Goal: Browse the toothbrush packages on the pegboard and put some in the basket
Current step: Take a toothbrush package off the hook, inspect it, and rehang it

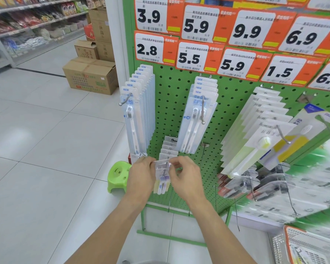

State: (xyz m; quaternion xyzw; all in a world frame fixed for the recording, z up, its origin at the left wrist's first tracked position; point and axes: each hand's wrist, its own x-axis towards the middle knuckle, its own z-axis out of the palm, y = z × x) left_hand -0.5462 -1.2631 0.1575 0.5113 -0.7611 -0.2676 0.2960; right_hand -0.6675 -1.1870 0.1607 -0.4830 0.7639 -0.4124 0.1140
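On a low hook of the green pegboard [177,103] hangs a small clear toothbrush package [162,178] with purple and yellow brushes. My left hand [141,174] pinches its top left corner and my right hand [183,174] pinches its top right corner. The package sits at the tip of the hook, with several like packages [167,149] hanging behind it. Taller pale blue toothbrush packages [139,113] hang up left and others [198,119] in the middle. A white wire basket [279,246] shows at the bottom right corner.
Orange price tags [196,56] cover the top of the board. More packages [255,138] hang to the right, with bare hooks [202,157] between. A green plastic stool [118,176] stands on the tiled floor left of the board. Cardboard boxes [90,75] are stacked behind.
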